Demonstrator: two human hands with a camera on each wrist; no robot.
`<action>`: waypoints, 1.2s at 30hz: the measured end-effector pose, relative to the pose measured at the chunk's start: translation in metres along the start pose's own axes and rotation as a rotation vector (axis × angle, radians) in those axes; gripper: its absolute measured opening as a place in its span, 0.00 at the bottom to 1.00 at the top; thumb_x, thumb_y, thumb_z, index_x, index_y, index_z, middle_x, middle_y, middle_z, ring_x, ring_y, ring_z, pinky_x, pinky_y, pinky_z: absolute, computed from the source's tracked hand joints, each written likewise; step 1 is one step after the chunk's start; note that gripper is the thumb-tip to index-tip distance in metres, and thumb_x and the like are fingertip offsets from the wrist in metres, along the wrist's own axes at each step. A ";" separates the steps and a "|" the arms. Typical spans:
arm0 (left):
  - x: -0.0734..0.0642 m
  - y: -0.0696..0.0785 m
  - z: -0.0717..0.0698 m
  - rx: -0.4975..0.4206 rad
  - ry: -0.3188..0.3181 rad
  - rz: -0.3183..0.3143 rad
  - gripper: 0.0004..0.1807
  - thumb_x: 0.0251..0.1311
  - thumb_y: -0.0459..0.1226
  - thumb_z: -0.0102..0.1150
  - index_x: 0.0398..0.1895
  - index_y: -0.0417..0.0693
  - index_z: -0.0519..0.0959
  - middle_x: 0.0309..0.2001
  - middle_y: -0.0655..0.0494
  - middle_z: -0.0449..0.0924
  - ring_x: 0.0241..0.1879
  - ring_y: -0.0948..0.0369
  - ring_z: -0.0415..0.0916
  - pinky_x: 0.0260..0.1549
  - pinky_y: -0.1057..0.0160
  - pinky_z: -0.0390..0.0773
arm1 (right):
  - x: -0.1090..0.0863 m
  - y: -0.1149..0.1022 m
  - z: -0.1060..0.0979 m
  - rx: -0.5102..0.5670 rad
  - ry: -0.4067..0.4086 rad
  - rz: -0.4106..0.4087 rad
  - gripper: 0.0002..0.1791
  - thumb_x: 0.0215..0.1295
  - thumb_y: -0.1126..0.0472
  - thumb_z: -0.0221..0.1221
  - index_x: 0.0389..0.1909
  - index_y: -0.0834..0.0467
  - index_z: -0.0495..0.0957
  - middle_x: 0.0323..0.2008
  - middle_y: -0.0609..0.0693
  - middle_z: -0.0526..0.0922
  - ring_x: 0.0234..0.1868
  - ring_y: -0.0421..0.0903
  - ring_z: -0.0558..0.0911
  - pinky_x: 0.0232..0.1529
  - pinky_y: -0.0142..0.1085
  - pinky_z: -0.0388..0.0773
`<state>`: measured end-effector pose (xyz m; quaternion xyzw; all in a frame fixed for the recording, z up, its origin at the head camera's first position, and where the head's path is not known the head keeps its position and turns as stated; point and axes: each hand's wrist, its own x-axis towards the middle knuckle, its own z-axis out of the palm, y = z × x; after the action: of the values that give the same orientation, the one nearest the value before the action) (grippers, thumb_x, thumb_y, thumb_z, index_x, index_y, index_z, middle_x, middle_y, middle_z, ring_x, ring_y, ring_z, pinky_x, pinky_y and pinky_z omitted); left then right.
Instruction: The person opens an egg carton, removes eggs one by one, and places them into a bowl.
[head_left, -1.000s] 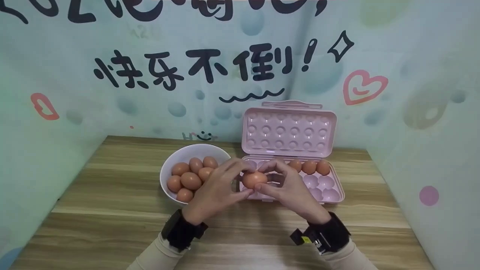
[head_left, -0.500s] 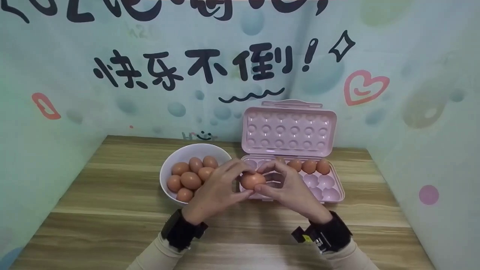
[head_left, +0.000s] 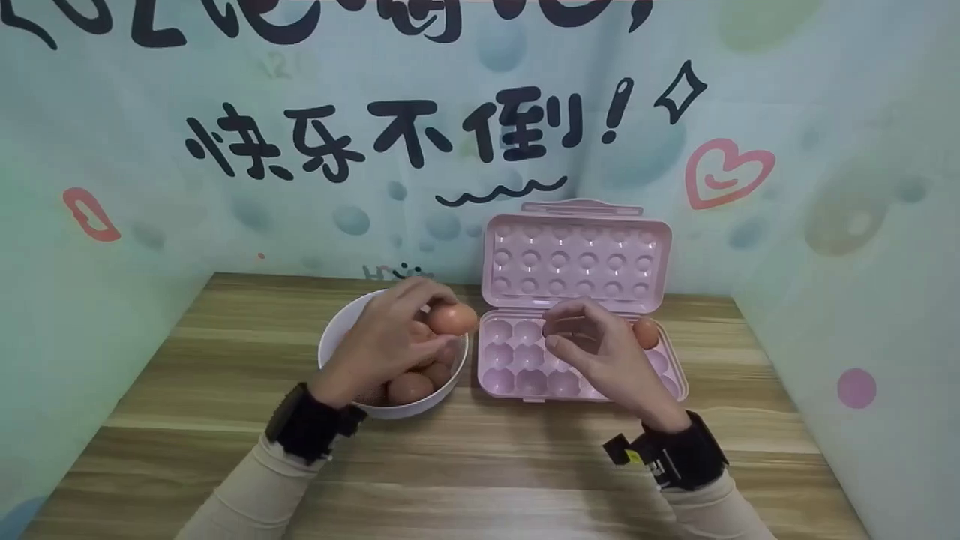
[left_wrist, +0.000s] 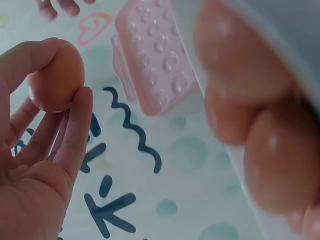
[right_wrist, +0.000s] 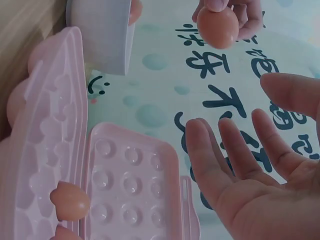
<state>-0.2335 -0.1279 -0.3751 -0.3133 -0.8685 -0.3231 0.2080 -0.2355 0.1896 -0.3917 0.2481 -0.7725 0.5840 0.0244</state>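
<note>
A brown egg (head_left: 451,319) is pinched between the thumb and fingertips of my left hand (head_left: 379,341), over the white bowl (head_left: 335,324). The left wrist view shows the same egg (left_wrist: 59,77) held clear of the bowl's eggs (left_wrist: 282,157). Above the pink egg carton (head_left: 499,381), my right hand (head_left: 611,364) hovers with spread, bent fingers and nothing between them. It hides part of the carton's back row, where one egg (head_left: 646,333) shows at the right end. An egg (right_wrist: 72,201) sits in a carton hollow in the right wrist view.
The carton's dimpled lid (head_left: 577,262) stands raised against the printed backdrop (head_left: 315,217). Several more eggs (head_left: 410,388) lie in the bowl, left of the carton. Both stand on a wood-grain table (head_left: 465,480).
From close together over the carton's near left, both hands have parted. My left hand has moved left over the bowl, holding an egg; my right has shifted slightly right and touches no egg.
</note>
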 end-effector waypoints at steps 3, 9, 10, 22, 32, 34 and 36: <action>0.005 -0.011 -0.013 -0.012 -0.040 -0.069 0.21 0.55 0.34 0.78 0.52 0.49 0.82 0.49 0.56 0.81 0.47 0.58 0.78 0.48 0.57 0.80 | 0.000 0.001 -0.003 -0.008 0.007 -0.006 0.16 0.69 0.69 0.68 0.56 0.64 0.80 0.50 0.60 0.86 0.56 0.56 0.86 0.58 0.41 0.84; 0.012 -0.038 -0.028 0.006 -0.157 -0.164 0.22 0.56 0.34 0.78 0.53 0.48 0.82 0.50 0.55 0.81 0.49 0.56 0.78 0.52 0.54 0.78 | 0.002 0.005 -0.008 -0.047 0.030 -0.020 0.15 0.69 0.69 0.69 0.54 0.64 0.81 0.49 0.60 0.87 0.56 0.61 0.85 0.60 0.42 0.84; 0.012 -0.043 -0.029 0.019 -0.181 -0.176 0.22 0.55 0.34 0.78 0.53 0.48 0.81 0.49 0.55 0.82 0.49 0.55 0.78 0.51 0.53 0.78 | 0.003 0.005 -0.008 -0.052 0.035 -0.021 0.15 0.69 0.68 0.69 0.54 0.64 0.81 0.49 0.59 0.87 0.57 0.62 0.85 0.60 0.42 0.84; 0.002 -0.085 -0.028 0.093 -0.370 -0.275 0.15 0.58 0.31 0.75 0.45 0.44 0.80 0.43 0.51 0.82 0.45 0.51 0.76 0.45 0.52 0.76 | 0.004 0.006 -0.010 -0.102 0.055 -0.021 0.14 0.69 0.65 0.70 0.53 0.59 0.82 0.49 0.55 0.87 0.57 0.60 0.85 0.59 0.40 0.84; -0.002 -0.093 -0.029 0.081 -0.416 -0.345 0.11 0.61 0.35 0.73 0.44 0.42 0.83 0.39 0.50 0.84 0.43 0.50 0.78 0.43 0.54 0.76 | 0.006 0.006 -0.009 -0.093 0.049 -0.042 0.14 0.68 0.67 0.70 0.52 0.62 0.82 0.48 0.56 0.87 0.56 0.63 0.85 0.59 0.39 0.84; -0.002 -0.093 -0.029 0.091 -0.428 -0.350 0.10 0.62 0.36 0.73 0.42 0.43 0.84 0.37 0.52 0.83 0.40 0.52 0.77 0.42 0.54 0.76 | 0.006 0.007 -0.009 -0.095 0.044 -0.038 0.14 0.68 0.68 0.70 0.53 0.64 0.82 0.49 0.60 0.86 0.56 0.62 0.86 0.59 0.39 0.84; -0.003 -0.093 -0.029 0.100 -0.435 -0.343 0.08 0.62 0.37 0.73 0.40 0.43 0.84 0.34 0.54 0.83 0.38 0.53 0.77 0.40 0.55 0.76 | 0.006 0.007 -0.009 -0.102 0.038 -0.035 0.14 0.68 0.69 0.69 0.53 0.65 0.81 0.49 0.62 0.86 0.55 0.60 0.86 0.59 0.40 0.84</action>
<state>-0.2902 -0.2046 -0.3963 -0.2132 -0.9478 -0.2356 -0.0258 -0.2455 0.1968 -0.3933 0.2486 -0.7961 0.5482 0.0619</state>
